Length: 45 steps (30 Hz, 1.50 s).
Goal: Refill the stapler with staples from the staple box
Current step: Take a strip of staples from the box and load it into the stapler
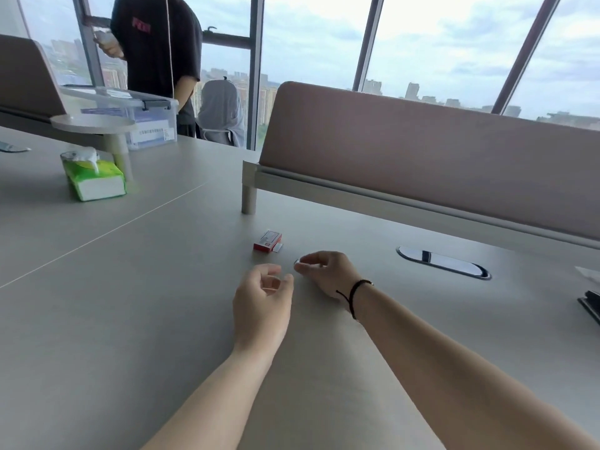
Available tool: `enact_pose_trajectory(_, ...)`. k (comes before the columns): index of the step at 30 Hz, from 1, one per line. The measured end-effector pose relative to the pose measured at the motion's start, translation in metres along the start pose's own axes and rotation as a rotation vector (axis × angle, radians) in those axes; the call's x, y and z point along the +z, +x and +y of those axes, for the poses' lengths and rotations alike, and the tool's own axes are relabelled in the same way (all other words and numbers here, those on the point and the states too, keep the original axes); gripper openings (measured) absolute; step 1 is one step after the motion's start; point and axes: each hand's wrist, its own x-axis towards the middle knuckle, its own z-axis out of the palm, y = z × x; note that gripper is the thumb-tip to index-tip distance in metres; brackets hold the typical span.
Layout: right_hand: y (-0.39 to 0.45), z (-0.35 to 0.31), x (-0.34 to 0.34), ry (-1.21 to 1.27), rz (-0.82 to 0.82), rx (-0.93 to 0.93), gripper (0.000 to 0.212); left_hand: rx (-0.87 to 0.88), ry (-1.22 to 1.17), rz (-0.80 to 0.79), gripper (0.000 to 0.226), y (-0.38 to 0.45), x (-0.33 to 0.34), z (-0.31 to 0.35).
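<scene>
The small red and white staple box (267, 241) lies on the grey table (162, 287), with a pale flap sticking out at its right end. My right hand (326, 274) rests on the table just to the right of and nearer than the box. Its fingertips pinch a small pale object (298, 263) that is mostly hidden, so I cannot tell what it is. My left hand (262, 298) hovers beside it, close to the right fingertips. Its fingers are loosely curled and nothing shows in them. No stapler is clearly visible.
A padded divider (422, 151) on a metal leg (249, 199) runs behind the box. An oval cable port (443, 263) sits to the right, a dark object (590, 307) at the right edge. A green tissue pack (94, 177), plastic bin (143, 121) and standing person (156, 43) are far left.
</scene>
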Motion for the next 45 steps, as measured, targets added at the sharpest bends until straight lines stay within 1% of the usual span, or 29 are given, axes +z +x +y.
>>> enact_pose_trajectory(3,-0.047,0.002,-0.024,0.174,-0.026,0.064,0.018,0.124,0.125,-0.051,0.02,-0.011,-0.002,0.01)
enact_pose_trajectory(7,-0.119,0.009,-0.068,0.358,-0.053,0.102,0.015,0.443,0.269,-0.166,0.027,-0.047,-0.004,0.034)
enact_pose_trajectory(10,-0.175,0.015,-0.098,0.471,-0.066,0.077,0.029,0.61,0.297,-0.298,0.025,-0.085,-0.004,0.054)
enact_pose_trajectory(13,-0.222,0.025,-0.116,0.555,-0.062,0.059,0.048,0.864,0.381,-0.404,0.021,-0.124,0.002,0.071)
enact_pose_trajectory(14,-0.236,0.03,-0.12,0.583,-0.057,0.051,0.051,0.933,0.397,-0.419,0.021,-0.136,0.004,0.076)
enact_pose_trajectory(16,-0.259,0.038,-0.127,0.626,-0.042,0.034,0.05,1.004,0.386,-0.439,0.019,-0.158,0.008,0.082)
enact_pose_trajectory(19,-0.287,0.046,-0.134,0.647,-0.002,0.005,0.047,1.017,0.333,-0.451,0.016,-0.185,0.014,0.083)
enact_pose_trajectory(23,-0.311,0.056,-0.139,0.616,0.017,-0.013,0.039,0.998,0.319,-0.492,0.011,-0.206,0.019,0.081)
enact_pose_trajectory(26,-0.32,0.064,-0.141,0.543,0.042,-0.048,0.025,0.995,0.33,-0.569,0.012,-0.215,0.018,0.079)
enact_pose_trajectory(27,-0.323,0.065,-0.14,0.539,0.071,-0.059,0.023,0.988,0.333,-0.603,0.013,-0.216,0.016,0.08)
enact_pose_trajectory(30,-0.326,0.073,-0.136,0.439,0.191,-0.124,0.039,0.931,0.322,-0.693,0.013,-0.219,0.012,0.079)
enact_pose_trajectory(31,-0.327,0.075,-0.135,0.385,0.216,-0.145,0.04,0.909,0.322,-0.714,0.015,-0.219,0.011,0.078)
enact_pose_trajectory(32,-0.327,0.078,-0.134,0.337,0.228,-0.166,0.038,0.887,0.322,-0.733,0.016,-0.219,0.01,0.076)
enact_pose_trajectory(35,-0.329,0.083,-0.132,0.248,0.237,-0.201,0.018,0.832,0.312,-0.793,0.02,-0.216,0.009,0.071)
enact_pose_trajectory(36,-0.33,0.084,-0.132,0.224,0.24,-0.215,0.015,0.826,0.318,-0.802,0.02,-0.216,0.008,0.069)
enact_pose_trajectory(40,-0.334,0.087,-0.129,0.137,0.245,-0.265,0.017,0.781,0.359,-0.832,0.021,-0.214,0.005,0.062)
enact_pose_trajectory(45,-0.336,0.097,-0.124,0.037,0.218,-0.286,0.012,0.644,0.405,-0.895,0.037,-0.211,-0.001,0.054)
